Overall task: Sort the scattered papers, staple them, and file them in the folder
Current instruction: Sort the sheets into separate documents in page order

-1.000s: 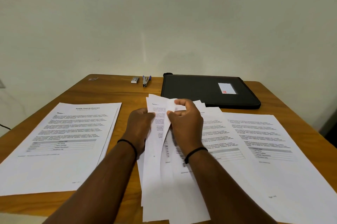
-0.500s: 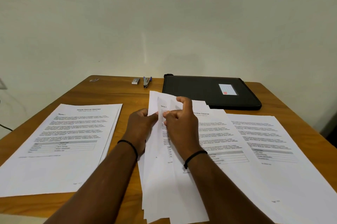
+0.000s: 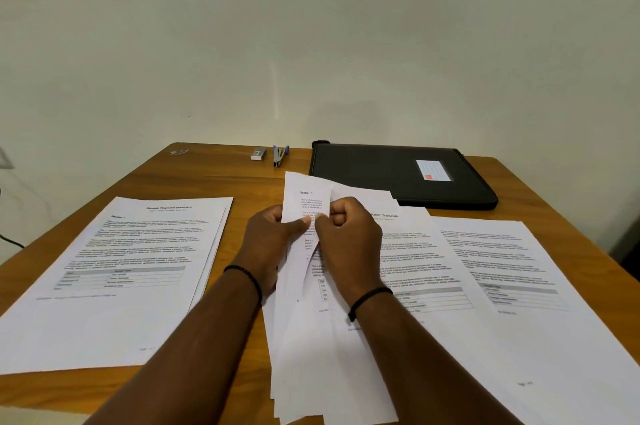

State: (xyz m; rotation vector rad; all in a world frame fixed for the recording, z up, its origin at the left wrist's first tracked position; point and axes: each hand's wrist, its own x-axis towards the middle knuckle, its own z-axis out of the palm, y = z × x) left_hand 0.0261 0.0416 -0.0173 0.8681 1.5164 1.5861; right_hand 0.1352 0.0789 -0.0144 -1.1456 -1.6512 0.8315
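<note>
Both hands, left hand (image 3: 268, 241) and right hand (image 3: 349, 234), pinch a loose sheaf of papers (image 3: 311, 338) just in front of the black folder (image 3: 381, 175); the stapler (image 3: 280, 155) lies left of that folder.

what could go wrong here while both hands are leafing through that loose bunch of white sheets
1. The loose bunch of white printed sheets, held by the left hand and right hand, is fanned unevenly; pages could slip out or get out of order.
2. It overlaps the white printed page lying flat, so piles may mix.
3. Sheets bend at the grip and might crease.
</note>
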